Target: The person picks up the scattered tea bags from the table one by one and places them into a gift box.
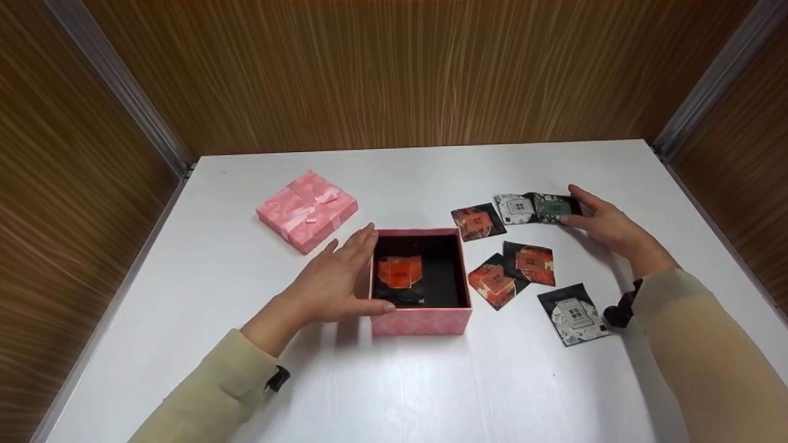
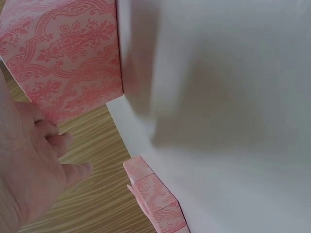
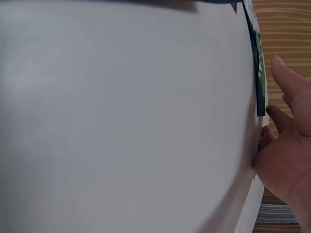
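A pink patterned box [image 1: 422, 322] stands without its lid in the middle of the table. My left hand [image 1: 332, 280] lies along its left side, fingers at the far corner and thumb over the near rim. Inside the box is a red and black packet [image 1: 400, 272]. Over on the right, my right hand [image 1: 615, 231] is at a green and black packet [image 1: 549, 207], its thumb on the near edge and forefinger raised beyond it. That packet adjoins a white and black packet [image 1: 516, 209]. In the right wrist view the green packet [image 3: 261, 82] appears edge-on beside the fingers.
The pink lid [image 1: 308, 212] with a ribbon bow lies at the back left. Red packets [image 1: 478, 221] lie right of the box, two overlapping [image 1: 534, 263]. Another white packet [image 1: 574, 314] lies near the right sleeve. Wood-grain panels [image 1: 418, 74] enclose the white table [image 1: 418, 394].
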Motion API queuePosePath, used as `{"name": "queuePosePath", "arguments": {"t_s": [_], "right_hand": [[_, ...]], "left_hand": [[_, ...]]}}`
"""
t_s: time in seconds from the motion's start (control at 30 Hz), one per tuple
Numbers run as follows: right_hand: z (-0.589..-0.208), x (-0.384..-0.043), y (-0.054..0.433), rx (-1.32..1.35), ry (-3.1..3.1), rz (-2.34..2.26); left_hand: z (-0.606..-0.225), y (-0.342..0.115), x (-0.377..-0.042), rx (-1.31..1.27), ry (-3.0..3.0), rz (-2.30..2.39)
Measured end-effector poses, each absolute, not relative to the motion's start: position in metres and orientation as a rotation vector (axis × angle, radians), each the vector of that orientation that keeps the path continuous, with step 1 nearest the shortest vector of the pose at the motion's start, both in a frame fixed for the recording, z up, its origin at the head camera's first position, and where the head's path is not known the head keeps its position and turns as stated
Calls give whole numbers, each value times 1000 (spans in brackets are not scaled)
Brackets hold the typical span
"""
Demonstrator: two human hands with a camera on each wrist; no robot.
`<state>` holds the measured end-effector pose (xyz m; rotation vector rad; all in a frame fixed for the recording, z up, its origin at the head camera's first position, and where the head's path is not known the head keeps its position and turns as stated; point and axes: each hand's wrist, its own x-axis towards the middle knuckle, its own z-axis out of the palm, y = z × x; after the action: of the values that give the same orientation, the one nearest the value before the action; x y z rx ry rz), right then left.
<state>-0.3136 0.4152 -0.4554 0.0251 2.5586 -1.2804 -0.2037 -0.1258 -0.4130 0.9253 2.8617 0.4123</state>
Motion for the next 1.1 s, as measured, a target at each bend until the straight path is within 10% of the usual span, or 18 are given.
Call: {"name": "queuePosePath", "arguments": {"t_s": [1.1], "right_hand": [[-452,-306,401,-3,2743,-1015]], "left_hand": [[-413,-126,-203,935,2857,416]]}}
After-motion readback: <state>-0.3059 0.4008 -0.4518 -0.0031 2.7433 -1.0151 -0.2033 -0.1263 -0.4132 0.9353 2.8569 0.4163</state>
